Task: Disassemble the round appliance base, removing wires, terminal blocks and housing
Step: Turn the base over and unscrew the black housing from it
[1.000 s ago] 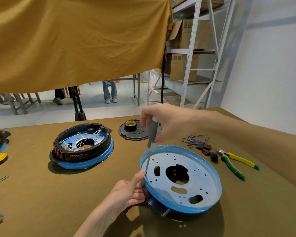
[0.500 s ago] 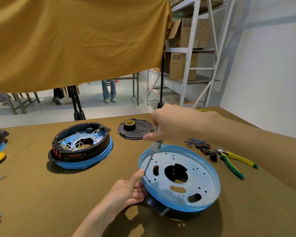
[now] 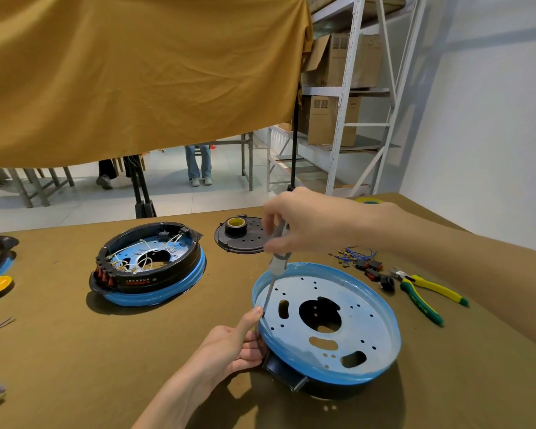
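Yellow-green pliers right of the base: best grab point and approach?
Take the pliers by the two handles together, from above. They lie flat on the table, handles running toward the near right, jaws pointing at the terminal blocks, so come in from the handle end.

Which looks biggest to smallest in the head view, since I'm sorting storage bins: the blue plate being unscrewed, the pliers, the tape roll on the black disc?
1. Blue plate, clearly largest.
2. Pliers.
3. Tape roll, smallest, though it lies farther from the camera, so it looks smaller than it is.
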The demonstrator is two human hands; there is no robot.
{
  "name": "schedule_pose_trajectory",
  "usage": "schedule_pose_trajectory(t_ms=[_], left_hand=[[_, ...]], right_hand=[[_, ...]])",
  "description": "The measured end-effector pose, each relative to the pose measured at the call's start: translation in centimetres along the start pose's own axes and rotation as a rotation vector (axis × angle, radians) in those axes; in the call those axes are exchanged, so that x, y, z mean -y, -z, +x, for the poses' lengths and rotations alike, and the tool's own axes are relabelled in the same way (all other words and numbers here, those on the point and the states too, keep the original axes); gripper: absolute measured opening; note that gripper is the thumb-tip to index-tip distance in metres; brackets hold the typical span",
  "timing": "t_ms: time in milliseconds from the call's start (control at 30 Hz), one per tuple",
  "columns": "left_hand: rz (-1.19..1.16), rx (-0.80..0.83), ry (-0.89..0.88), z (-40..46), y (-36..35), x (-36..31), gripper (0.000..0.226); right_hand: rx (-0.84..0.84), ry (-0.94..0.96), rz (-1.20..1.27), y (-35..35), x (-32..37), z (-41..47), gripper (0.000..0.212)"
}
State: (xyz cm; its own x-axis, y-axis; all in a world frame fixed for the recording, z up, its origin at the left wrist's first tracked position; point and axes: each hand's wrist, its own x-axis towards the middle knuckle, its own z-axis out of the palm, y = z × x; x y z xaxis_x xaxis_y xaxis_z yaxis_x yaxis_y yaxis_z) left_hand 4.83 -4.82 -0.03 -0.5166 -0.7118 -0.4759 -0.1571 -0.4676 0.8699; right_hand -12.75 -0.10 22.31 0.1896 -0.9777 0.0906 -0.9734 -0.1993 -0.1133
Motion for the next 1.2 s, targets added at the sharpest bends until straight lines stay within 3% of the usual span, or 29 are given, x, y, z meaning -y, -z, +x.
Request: schedule_pose_trajectory(t_ms=[100,267,367,433,600,700,767,933,1000,1100,1200], left_hand=[[0.008,-0.002,-0.012,0.0,-0.1,0.1,0.092],[0.012,-0.007,-0.008,-0.2,-0.3,-0.1,0.093],[0.019,-0.01,-0.01,-0.3,-0.3,-0.2,0.094],[0.013,-0.006,-0.017,-0.2,-0.2,-0.1,0.093],[0.035,-0.014,-0.024,-0.3,-0.2,-0.1,0.093],[0.034,-0.009,-0.037,-0.4,-0.2,0.0,0.092],[0.034,-0.015,-0.043,-0.4,-0.2,0.0,0.092],[0.041,-0.046,-0.04,-0.3,-0.4,-0.1,0.094],[0.041,-0.055,-0.046,-0.3,-0.4,0.0,0.095],[0.055,-0.057,-0.07,-0.2,-0.1,-0.1,0.093],[0.058,-0.104,-0.095,-0.2,0.9,-0.2,0.091]], right_hand=[[0.114,0.056,0.184,0.8,-0.2,-0.4,0.035],[-0.061,-0.029,-0.119,-0.7,0.2,0.0,0.043],[0.0,0.042,0.075,0.1,0.0,-0.2,0.023],[0.103,0.075,0.163,0.7,-0.2,-0.4,0.031],[-0.05,0.001,-0.196,-0.7,-0.3,-0.3,0.038],[0.011,0.039,0.022,-0.1,-0.8,-0.4,0.018],[0.087,0.076,0.079,0.3,-1.1,-0.5,0.031],[0.044,-0.015,-0.348,-0.9,-1.6,-0.9,0.045],[0.065,-0.044,-0.407,-1.1,-2.1,-1.0,0.048],[0.105,-0.078,-0.321,-0.9,-3.2,-1.4,0.044],[0.025,-0.16,-0.066,-1.3,-5.1,-2.5,0.038]])
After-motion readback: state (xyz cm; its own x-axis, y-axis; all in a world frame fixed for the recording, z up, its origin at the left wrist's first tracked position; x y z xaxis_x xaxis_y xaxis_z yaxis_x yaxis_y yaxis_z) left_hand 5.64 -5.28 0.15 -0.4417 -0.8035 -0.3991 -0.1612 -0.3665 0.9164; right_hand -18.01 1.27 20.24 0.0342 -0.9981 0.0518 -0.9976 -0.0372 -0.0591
